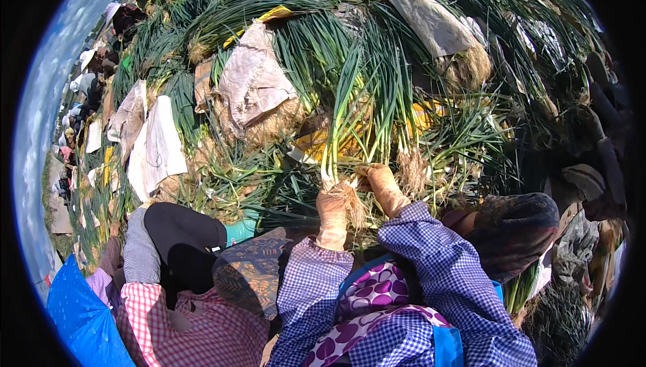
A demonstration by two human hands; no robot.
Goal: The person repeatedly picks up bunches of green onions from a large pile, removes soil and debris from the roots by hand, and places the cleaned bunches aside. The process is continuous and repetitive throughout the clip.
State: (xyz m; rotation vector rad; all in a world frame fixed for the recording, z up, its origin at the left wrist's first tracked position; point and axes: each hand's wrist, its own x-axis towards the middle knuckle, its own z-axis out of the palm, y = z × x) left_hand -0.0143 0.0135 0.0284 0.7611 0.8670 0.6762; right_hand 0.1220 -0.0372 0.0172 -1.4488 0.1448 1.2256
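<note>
My left hand (333, 213), in a tan glove, is closed around the root end of a few green onions (330, 157). Their white stems stand up from the fist, and pale stringy roots (351, 203) hang over its right side. Close by on the right, my right hand (384, 187), gloved alike, has its fingers bent in beside those roots. Whether anything is pinched in its fingertips is hidden. More green onions (404, 137) with long roots lie just beyond the right hand. Loose leaves and trimmings (298, 190) cover the ground around both hands.
Cloth pieces (257, 74) cover root ends of large onion bundles ahead, another cloth (429, 21) to the right. Yellow sheeting (328, 142) shows beneath. A co-worker in a red checked shirt (212, 326) sits close at my left, beside a blue umbrella (83, 311). Other people line the far left.
</note>
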